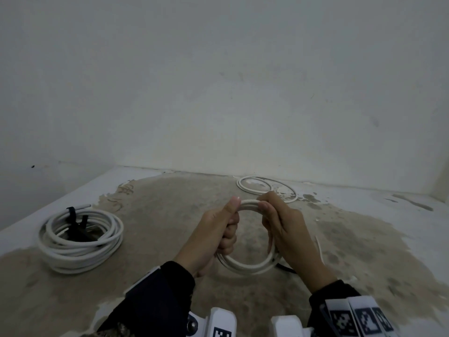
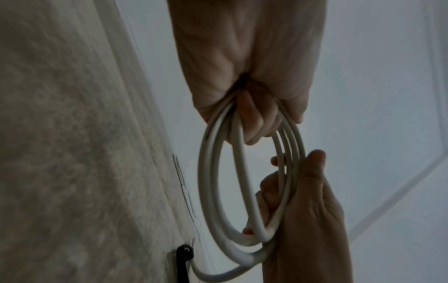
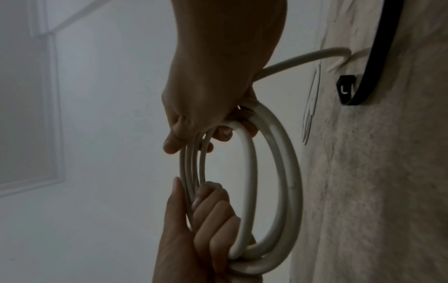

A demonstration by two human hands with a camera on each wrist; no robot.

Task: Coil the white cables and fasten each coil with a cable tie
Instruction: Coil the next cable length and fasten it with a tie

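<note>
Head view: both hands hold a small coil (image 1: 245,263) of white cable up off the worn floor (image 1: 155,239). Left hand (image 1: 218,229) is wrapped round the coil's near-left side, thumb up on the top arc. Right hand (image 1: 279,227) is curled over the right side, fingertips pinching the top turns. Left of the held coil lies a big coil (image 1: 80,239) w/ a black tie (image 1: 75,222) on it. Beyond the held coil, by the wall, a loose cable (image 1: 264,188) lies in flat loops, not tied.

Left wrist view: the turns are seen edge-on and splay apart btwn the grips. A free tail (image 2: 218,273) runs down to the floor beside a black cable tie (image 2: 183,257). The head view shows neither clearly.

Right wrist view: the tie's head (image 3: 345,90) and strap lie on the floor, apart from both hands.

Risk, judged: no hand is free. Letting go to fetch the tie could let the stiff turns spring open, and the dragging tail could pull a loop out.
</note>
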